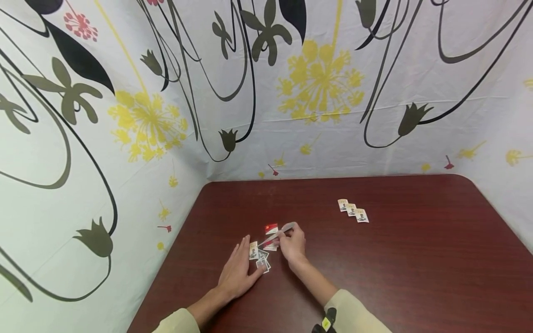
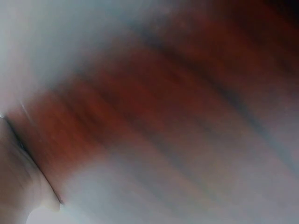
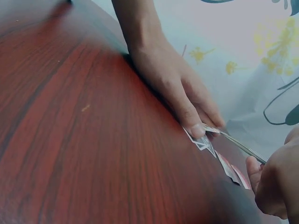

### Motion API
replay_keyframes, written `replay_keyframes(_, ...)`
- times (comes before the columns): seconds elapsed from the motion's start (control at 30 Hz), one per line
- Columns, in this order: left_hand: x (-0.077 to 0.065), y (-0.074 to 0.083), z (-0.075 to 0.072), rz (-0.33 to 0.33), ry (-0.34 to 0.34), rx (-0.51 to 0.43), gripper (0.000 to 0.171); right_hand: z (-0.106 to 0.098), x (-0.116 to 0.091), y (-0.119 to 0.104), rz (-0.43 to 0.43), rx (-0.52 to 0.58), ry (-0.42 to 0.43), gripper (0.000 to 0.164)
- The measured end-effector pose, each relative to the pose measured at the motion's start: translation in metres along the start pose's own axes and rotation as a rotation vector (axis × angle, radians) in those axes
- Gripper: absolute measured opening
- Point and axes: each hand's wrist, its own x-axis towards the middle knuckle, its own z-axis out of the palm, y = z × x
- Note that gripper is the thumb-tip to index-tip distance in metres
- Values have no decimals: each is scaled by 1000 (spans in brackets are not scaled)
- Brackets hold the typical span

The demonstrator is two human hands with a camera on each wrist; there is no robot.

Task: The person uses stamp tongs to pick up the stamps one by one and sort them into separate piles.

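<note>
My right hand pinches a pair of metal tweezers, whose tips reach down and left to a small cream stamp-like paper. Flat on the table, my left hand lies with its fingers extended beside that paper. Its thumb rests on some grey, white-edged stamps, which overlap one another. Beneath and behind the tweezers are red and white stamps, partly covered. In the right wrist view, the tweezers run from the right fingers towards the left thumb. The left wrist view is mostly blurred.
Three overlapping cream stamps lie farther back to the right on the dark red tabletop. A white cloth with a floral print hangs behind the table and along its left side.
</note>
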Motion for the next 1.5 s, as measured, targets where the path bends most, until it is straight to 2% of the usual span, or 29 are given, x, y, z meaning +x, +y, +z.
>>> replay_keyframes(0.37,-1,2,-1,-4,-10,14,104,-17,7,-9,26,49,16,11)
replay_keyframes(0.73,-1,2,1,3,-12,21,104,-60,18,-35,32,182,16,13)
replay_keyframes(0.93,-1,2,2,-12,-21,19,104,-94,29,-52,30,185,38,14)
replay_keyframes(1.23,1,2,2,-3,-13,20,104,-160,50,-74,29,75,51,17)
replay_keyframes(1.5,-1,2,0,-16,-12,-1,104,-223,67,-89,34,32,-1,12)
